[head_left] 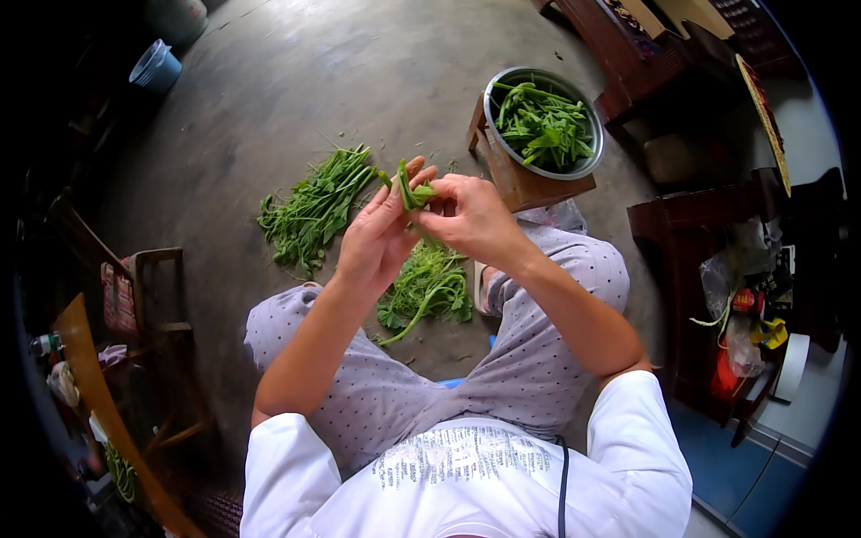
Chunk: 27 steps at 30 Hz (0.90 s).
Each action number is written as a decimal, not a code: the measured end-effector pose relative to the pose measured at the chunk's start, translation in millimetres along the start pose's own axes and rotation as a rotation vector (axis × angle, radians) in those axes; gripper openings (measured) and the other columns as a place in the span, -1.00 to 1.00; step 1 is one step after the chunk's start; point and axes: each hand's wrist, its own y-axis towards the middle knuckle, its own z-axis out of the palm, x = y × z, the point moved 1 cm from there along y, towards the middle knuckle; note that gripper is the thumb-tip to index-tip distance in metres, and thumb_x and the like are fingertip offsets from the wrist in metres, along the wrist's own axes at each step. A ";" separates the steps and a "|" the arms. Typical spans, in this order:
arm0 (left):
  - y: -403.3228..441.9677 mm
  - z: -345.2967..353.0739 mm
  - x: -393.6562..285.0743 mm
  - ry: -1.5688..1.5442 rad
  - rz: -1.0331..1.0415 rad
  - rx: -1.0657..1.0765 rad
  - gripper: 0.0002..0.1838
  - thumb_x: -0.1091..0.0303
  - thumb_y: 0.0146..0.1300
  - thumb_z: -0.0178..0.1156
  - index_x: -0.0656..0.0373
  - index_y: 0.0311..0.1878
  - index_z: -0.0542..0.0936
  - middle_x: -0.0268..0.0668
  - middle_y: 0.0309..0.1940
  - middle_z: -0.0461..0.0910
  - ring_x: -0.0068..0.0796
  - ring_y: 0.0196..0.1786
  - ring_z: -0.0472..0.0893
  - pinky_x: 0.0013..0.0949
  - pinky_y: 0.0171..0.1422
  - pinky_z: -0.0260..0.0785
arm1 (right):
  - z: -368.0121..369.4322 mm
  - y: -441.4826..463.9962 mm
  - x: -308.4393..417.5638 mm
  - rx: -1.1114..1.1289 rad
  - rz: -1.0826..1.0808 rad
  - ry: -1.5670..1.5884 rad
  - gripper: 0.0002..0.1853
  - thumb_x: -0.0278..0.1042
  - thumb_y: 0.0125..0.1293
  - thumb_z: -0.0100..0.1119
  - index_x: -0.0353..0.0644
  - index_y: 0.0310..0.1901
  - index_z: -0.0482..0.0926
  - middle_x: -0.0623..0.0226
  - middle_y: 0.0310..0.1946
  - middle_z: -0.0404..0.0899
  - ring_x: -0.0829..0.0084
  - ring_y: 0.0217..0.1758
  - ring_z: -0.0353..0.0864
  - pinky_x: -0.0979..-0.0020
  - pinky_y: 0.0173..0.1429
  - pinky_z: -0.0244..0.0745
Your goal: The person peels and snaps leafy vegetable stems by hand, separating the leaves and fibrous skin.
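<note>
Both hands meet in front of me above the floor, around a few short green leafy stems. My left hand holds the stems between thumb and fingers, their ends poking up past the fingertips. My right hand pinches the leafy side of the same bunch. Below the hands lies a heap of stringy green peelings and leaves. A bigger pile of long leafy stems rests on the floor to the left. At the upper right, a metal basin contains many cut green stems and leaves.
The basin stands on a small wooden stool. A wooden chair is at the left, and a light blue bucket at the far upper left. Dark wooden furniture with plastic bags lines the right. My knees flank the peelings.
</note>
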 end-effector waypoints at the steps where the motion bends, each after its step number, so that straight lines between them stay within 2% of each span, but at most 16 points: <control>1: 3.8 1.0 4.7 -0.003 -0.008 0.002 -0.50 0.27 0.43 -0.09 0.20 0.37 0.16 -0.19 0.25 0.32 -0.35 0.27 0.35 -0.24 0.37 0.19 | -6.1 -0.7 0.9 -0.010 0.042 0.052 -0.79 -0.40 0.15 0.29 -0.33 -0.21 0.63 0.42 -0.44 0.50 0.69 -0.43 0.46 0.59 -0.37 0.39; 2: 10.3 -1.8 8.6 -0.041 0.006 -0.019 -0.51 0.26 0.43 -0.08 0.18 0.36 0.17 -0.21 0.24 0.34 -0.36 0.26 0.36 -0.25 0.36 0.20 | -20.6 -2.6 6.3 -0.050 -0.004 -0.084 -0.78 -0.38 0.16 0.30 -0.33 -0.21 0.64 0.40 -0.42 0.51 0.68 -0.43 0.46 0.58 -0.37 0.38; 3: 18.5 -4.8 10.5 -0.071 0.021 -0.037 -0.52 0.24 0.43 -0.08 0.15 0.36 0.18 -0.22 0.23 0.35 -0.37 0.26 0.36 -0.26 0.35 0.21 | -31.4 0.6 5.3 -0.143 -0.038 -0.096 -0.78 -0.30 0.14 0.27 -0.17 -0.20 0.68 0.22 -0.47 0.52 0.48 -0.52 0.49 0.44 -0.39 0.39; 5: 49.8 0.0 19.0 -0.064 0.022 -0.088 -0.54 0.21 0.45 -0.10 0.14 0.34 0.22 -0.22 0.21 0.36 -0.35 0.25 0.37 -0.25 0.34 0.23 | -57.1 2.8 11.7 -0.285 -0.101 -0.205 -0.80 -0.31 0.18 0.27 -0.18 -0.19 0.68 0.31 -0.49 0.50 0.57 -0.48 0.47 0.50 -0.37 0.37; 8: 115.7 28.1 26.0 -0.079 0.076 0.092 -0.50 0.15 0.43 -0.07 0.19 0.33 0.22 -0.19 0.19 0.37 -0.33 0.25 0.36 -0.26 0.32 0.24 | -76.8 8.0 6.4 -0.281 -0.121 0.221 -0.80 -0.38 0.31 0.16 -0.29 -0.13 0.64 0.51 -0.42 0.54 0.72 -0.34 0.44 0.63 -0.27 0.33; 10: 150.6 56.1 19.7 0.087 -0.085 0.031 -0.48 0.03 0.39 -0.02 0.18 0.26 0.29 -0.19 0.05 0.46 -0.42 0.06 0.47 -0.26 0.22 0.31 | -89.7 3.7 16.0 -0.268 -0.097 0.314 -0.79 -0.38 0.32 0.15 -0.30 -0.10 0.63 0.49 -0.37 0.57 0.72 -0.31 0.45 0.64 -0.23 0.34; 13: 160.4 60.3 9.6 0.260 -0.115 -0.100 -0.42 -0.01 0.36 0.01 0.23 0.26 0.31 -0.20 0.07 0.47 -0.41 0.10 0.46 -0.29 0.21 0.29 | -103.1 -2.6 26.0 -0.285 -0.056 0.457 -0.75 -0.39 0.32 0.14 -0.33 -0.04 0.59 0.42 -0.22 0.63 0.72 -0.21 0.50 0.67 -0.11 0.36; 15: 130.9 60.3 3.4 0.418 -0.063 -0.142 -0.45 -0.03 0.35 0.02 0.23 0.19 0.41 -0.18 0.04 0.50 -0.41 0.14 0.44 -0.31 0.23 0.27 | -105.6 -3.5 20.2 -0.282 -0.005 0.578 -0.74 -0.38 0.32 0.15 -0.32 -0.03 0.59 0.40 -0.20 0.64 0.71 -0.18 0.51 0.66 -0.08 0.37; 16: 113.6 61.9 -2.5 0.480 -0.007 -0.061 -0.49 0.00 0.35 0.05 0.23 0.14 0.46 -0.20 0.00 0.53 -0.44 0.13 0.45 -0.33 0.25 0.26 | -106.3 -4.9 17.0 -0.287 -0.002 0.594 -0.74 -0.38 0.32 0.15 -0.32 -0.03 0.59 0.40 -0.20 0.64 0.71 -0.18 0.51 0.66 -0.08 0.37; 18: 85.2 64.5 -8.0 0.547 0.053 0.004 -0.54 0.03 0.34 0.08 0.23 0.09 0.51 -0.22 -0.04 0.56 -0.48 0.12 0.47 -0.35 0.27 0.26 | -104.9 -5.2 12.0 -0.142 0.101 0.552 -0.73 -0.37 0.31 0.17 -0.30 -0.01 0.59 0.40 -0.20 0.64 0.70 -0.17 0.52 0.66 -0.07 0.37; 20: 62.1 63.2 -11.2 0.625 0.114 0.013 -0.68 0.17 0.32 0.14 0.22 -0.03 0.58 -0.30 -0.15 0.61 -0.57 0.00 0.53 -0.43 0.19 0.34 | -93.1 -5.4 14.1 -0.078 0.109 0.575 -0.73 -0.36 0.30 0.18 -0.31 -0.03 0.58 0.42 -0.24 0.63 0.70 -0.21 0.53 0.65 -0.11 0.39; 21: 55.0 59.7 -13.4 0.626 0.118 -0.002 -0.68 0.17 0.32 0.14 0.22 -0.03 0.58 -0.30 -0.15 0.61 -0.57 0.00 0.53 -0.43 0.19 0.34 | -87.4 -5.0 15.1 -0.028 0.114 0.584 -0.73 -0.36 0.29 0.20 -0.31 -0.04 0.58 0.44 -0.27 0.62 0.70 -0.25 0.54 0.63 -0.15 0.42; 23: 43.7 52.4 -18.2 0.353 0.064 -0.050 -0.77 0.30 0.30 0.18 0.22 -0.06 0.58 -0.36 -0.19 0.62 -0.66 -0.11 0.57 -0.53 0.06 0.42 | -78.1 -3.2 12.2 -0.023 0.154 0.554 -0.78 -0.36 0.28 0.21 -0.29 -0.11 0.58 0.46 -0.36 0.59 0.73 -0.30 0.51 0.65 -0.21 0.39; 24: 37.7 51.1 -20.7 0.271 0.076 -0.086 -0.80 0.33 0.29 0.19 0.22 -0.10 0.58 -0.35 -0.21 0.63 -0.65 -0.18 0.59 -0.58 -0.07 0.47 | -74.1 -5.3 17.1 -0.151 0.083 0.402 -0.80 -0.36 0.25 0.24 -0.29 -0.15 0.60 0.47 -0.42 0.57 0.75 -0.35 0.45 0.64 -0.25 0.35; 25: 31.3 47.7 -23.8 0.269 0.083 -0.099 -0.80 0.33 0.29 0.19 0.22 -0.10 0.58 -0.35 -0.21 0.63 -0.65 -0.18 0.59 -0.58 -0.07 0.47 | -69.6 -8.4 23.6 -0.276 0.013 0.249 -0.81 -0.36 0.23 0.27 -0.29 -0.20 0.61 0.49 -0.47 0.54 0.77 -0.39 0.39 0.63 -0.29 0.31; 27: 19.6 40.2 -28.7 0.281 0.130 -0.157 -0.79 0.32 0.25 0.24 0.22 -0.12 0.60 -0.38 -0.29 0.63 -0.66 -0.24 0.58 -0.59 -0.11 0.44 | -60.7 -13.2 38.7 -0.311 0.033 0.142 -0.86 -0.41 0.19 0.28 -0.26 -0.25 0.62 0.41 -0.45 0.55 0.71 -0.41 0.42 0.59 -0.33 0.32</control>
